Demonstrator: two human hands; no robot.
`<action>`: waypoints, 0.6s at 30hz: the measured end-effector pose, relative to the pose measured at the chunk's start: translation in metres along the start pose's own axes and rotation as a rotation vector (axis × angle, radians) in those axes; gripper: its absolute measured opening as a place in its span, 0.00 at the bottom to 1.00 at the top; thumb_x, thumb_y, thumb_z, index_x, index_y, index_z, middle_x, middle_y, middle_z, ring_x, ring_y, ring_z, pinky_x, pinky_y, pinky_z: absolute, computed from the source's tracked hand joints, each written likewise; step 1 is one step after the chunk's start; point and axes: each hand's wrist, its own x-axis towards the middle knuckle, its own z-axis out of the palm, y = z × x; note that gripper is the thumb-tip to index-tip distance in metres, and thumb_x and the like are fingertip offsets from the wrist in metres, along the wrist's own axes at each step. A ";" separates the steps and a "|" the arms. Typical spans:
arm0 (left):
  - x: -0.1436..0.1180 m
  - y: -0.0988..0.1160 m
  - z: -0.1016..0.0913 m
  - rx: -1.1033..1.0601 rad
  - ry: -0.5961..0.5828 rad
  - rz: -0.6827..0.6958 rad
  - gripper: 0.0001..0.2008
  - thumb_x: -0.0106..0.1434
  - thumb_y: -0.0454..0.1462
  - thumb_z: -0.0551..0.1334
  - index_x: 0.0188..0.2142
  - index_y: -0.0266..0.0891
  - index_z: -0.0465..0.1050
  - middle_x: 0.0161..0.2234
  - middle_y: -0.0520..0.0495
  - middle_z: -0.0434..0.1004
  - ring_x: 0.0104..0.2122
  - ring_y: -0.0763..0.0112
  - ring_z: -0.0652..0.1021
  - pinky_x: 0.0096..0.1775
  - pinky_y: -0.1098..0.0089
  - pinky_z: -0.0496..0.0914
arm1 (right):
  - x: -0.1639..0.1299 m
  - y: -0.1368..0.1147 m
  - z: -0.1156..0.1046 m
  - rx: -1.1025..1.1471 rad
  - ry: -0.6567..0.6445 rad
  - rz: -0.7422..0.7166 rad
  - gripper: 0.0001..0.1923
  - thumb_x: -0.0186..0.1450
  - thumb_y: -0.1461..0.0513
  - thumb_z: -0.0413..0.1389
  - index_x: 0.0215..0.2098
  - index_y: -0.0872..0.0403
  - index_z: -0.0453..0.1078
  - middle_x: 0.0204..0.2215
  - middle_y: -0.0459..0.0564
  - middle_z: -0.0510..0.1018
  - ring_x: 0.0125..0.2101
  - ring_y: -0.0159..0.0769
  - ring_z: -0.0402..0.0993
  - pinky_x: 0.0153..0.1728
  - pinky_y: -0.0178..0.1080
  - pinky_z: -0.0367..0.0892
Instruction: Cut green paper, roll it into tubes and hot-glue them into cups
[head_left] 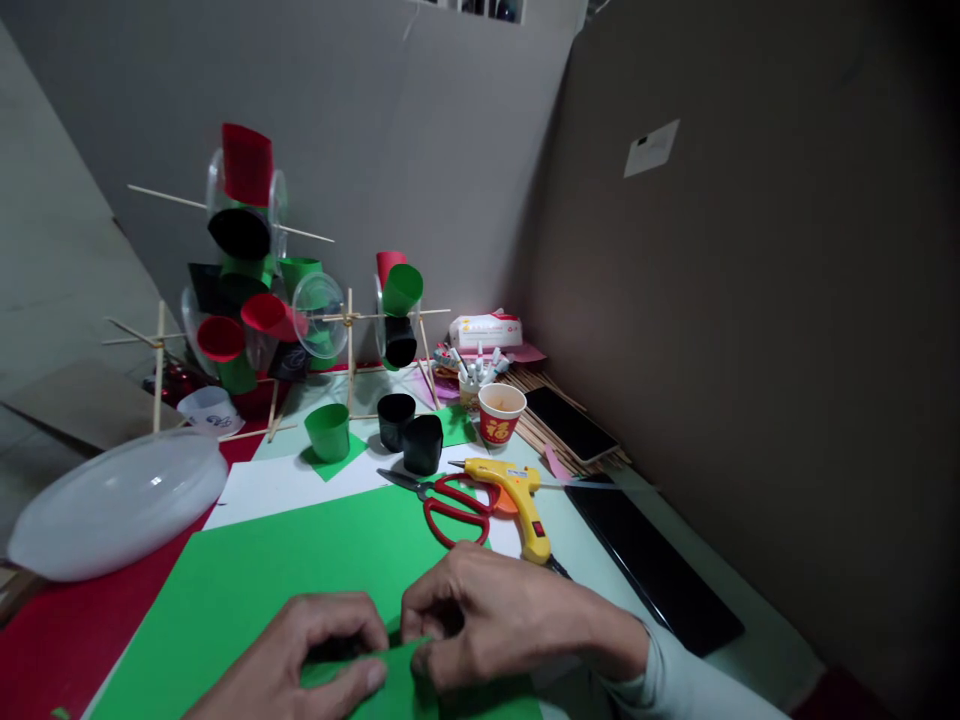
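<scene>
Low in the view, both my hands grip a piece of green paper [401,680]. My left hand [322,640] pinches its left part between thumb and curled fingers. The thumb and fingers of my right hand [487,620] close on its right part. Beneath them lies a large green sheet [300,555]. Just past my right hand are scissors [457,505] with red handles, blades pointing left. A yellow glue gun [517,495] lies beside them, a clear glue stick in its back. Farther off stand a green paper cup shape [328,432] and two black ones [423,445].
A structure of wooden sticks [350,350], clear plastic discs and coloured paper tubes stands at the back left. A white balloon-like object [120,505] lies left. At right are a paper cup [501,413], a phone [571,422], a black slab [652,565] and a grey partition [750,330].
</scene>
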 end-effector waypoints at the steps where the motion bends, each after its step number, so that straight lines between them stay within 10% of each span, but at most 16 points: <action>1: 0.002 0.006 -0.001 -0.059 0.042 -0.014 0.10 0.54 0.49 0.70 0.26 0.49 0.83 0.28 0.53 0.83 0.34 0.60 0.81 0.41 0.69 0.74 | 0.002 0.003 0.000 0.055 0.055 -0.003 0.05 0.60 0.67 0.63 0.31 0.53 0.71 0.20 0.36 0.66 0.22 0.25 0.59 0.21 0.28 0.55; 9: 0.007 0.040 -0.006 -0.759 0.551 -0.298 0.21 0.38 0.49 0.82 0.31 0.47 0.83 0.28 0.57 0.83 0.31 0.69 0.79 0.31 0.78 0.74 | 0.009 0.007 0.002 0.276 0.325 -0.030 0.20 0.60 0.50 0.71 0.34 0.53 0.70 0.28 0.40 0.70 0.30 0.31 0.65 0.28 0.31 0.57; 18: 0.003 0.043 -0.009 -0.943 0.540 -0.383 0.23 0.32 0.45 0.84 0.28 0.46 0.81 0.22 0.59 0.81 0.22 0.73 0.78 0.22 0.79 0.72 | 0.016 0.005 0.009 0.721 0.394 -0.044 0.25 0.56 0.46 0.71 0.32 0.53 0.67 0.25 0.43 0.76 0.23 0.28 0.67 0.27 0.32 0.61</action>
